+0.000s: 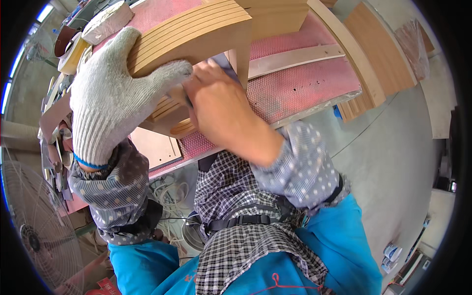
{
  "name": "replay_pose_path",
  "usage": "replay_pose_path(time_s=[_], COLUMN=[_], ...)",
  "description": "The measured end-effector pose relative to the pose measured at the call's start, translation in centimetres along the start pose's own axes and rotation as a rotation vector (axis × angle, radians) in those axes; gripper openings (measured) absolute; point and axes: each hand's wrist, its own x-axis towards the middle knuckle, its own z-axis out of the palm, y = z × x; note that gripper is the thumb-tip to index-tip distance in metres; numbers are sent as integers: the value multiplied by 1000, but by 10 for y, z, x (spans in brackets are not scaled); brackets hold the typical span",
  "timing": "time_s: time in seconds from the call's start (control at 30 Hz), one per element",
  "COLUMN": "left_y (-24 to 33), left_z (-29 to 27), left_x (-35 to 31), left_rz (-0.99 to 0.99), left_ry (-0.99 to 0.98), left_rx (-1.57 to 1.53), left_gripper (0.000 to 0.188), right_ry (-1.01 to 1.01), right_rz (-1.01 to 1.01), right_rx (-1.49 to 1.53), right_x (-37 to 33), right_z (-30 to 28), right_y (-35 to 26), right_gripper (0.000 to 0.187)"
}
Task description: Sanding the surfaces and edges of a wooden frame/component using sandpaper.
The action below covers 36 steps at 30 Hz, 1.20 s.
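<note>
The gloved left hand grips a grooved wooden frame on the pink table, while the bare right hand curls beside a grey sheet, though I can't tell if it's holding that.

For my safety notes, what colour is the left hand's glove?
The glove is white with a blue cuff edge, best in the head view.

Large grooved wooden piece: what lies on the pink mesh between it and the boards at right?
In the head view, a flat wooden strip and, higher up, a wooden block.
</note>
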Motion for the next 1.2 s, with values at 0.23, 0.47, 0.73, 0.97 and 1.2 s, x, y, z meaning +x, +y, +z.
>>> replay_pose_path(time_s=[0.23,0.47,0.73,0.97,1.2], left_y=[-15,-6,-22,-21,-22], left_z=[6,1,4,3,8], left_x=[0,8,21,21,26], left_rz=[107,7,28,21,16], left_ry=[109,20,-14,13,5], left_rx=[44,32,43,57,74], left_gripper=[51,51,56,57,59], right_ry=[-207,-168,-148,199,243], right_rz=[85,97,42,1140,1317], right_rx=[146,68,293,1375,1497], right_x=[13,21,-53,-110,-129], right_z=[5,3,-39,-111,-96], right_y=[1,8,-35,42,84], right_gripper=[20,39,40,52,42])
